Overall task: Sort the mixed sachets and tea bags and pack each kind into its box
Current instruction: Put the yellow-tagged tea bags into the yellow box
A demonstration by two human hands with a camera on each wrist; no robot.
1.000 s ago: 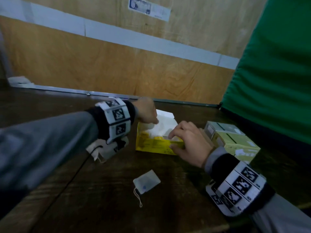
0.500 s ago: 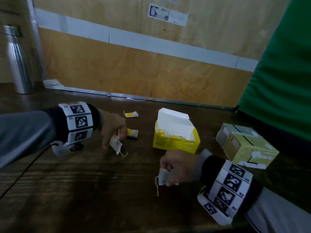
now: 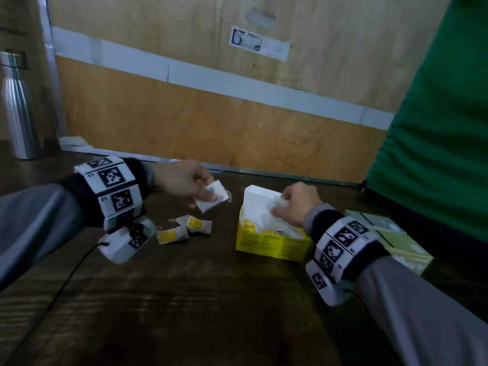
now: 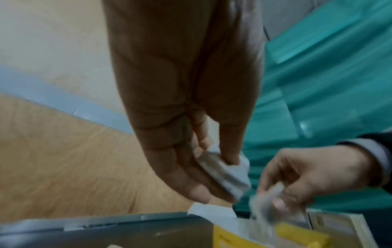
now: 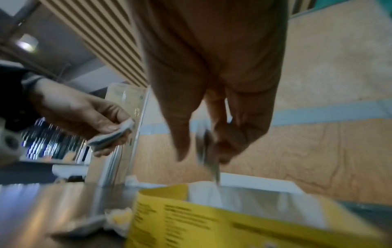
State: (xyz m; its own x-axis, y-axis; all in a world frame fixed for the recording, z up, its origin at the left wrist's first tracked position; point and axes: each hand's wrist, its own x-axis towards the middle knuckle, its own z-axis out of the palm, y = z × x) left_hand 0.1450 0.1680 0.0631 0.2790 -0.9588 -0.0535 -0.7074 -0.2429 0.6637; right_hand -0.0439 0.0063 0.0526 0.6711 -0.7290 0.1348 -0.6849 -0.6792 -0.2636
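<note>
- Head view: the left hand (image 3: 182, 180) pinches one white tea bag (image 3: 212, 196) between thumb and fingers, above the desk (image 3: 211, 299). The bag's long axis runs from about 8 o'clock to 2 o'clock, with its string loop at the 2 o'clock end.
- That bag sticks out of the hand toward 4 o'clock and hangs just left of the yellow box (image 3: 272, 245), not touching it.
- Right hand (image 3: 297, 204) is over the open top of the yellow box, fingers curled down onto a white bag (image 5: 208, 156). In the right wrist view this bag hangs roughly upright, edge-on and blurred, with its lower end at the box mouth.
- Two tea bags with yellow tags (image 3: 184, 228) lie on the desk at 7 o'clock from the held bag, touching each other.
- Boxes count two: the yellow one, lid flap raised, and a closed pale green box (image 3: 396, 241) at its 3 o'clock.
- One steel bottle (image 3: 15, 107) stands at the far left.
</note>
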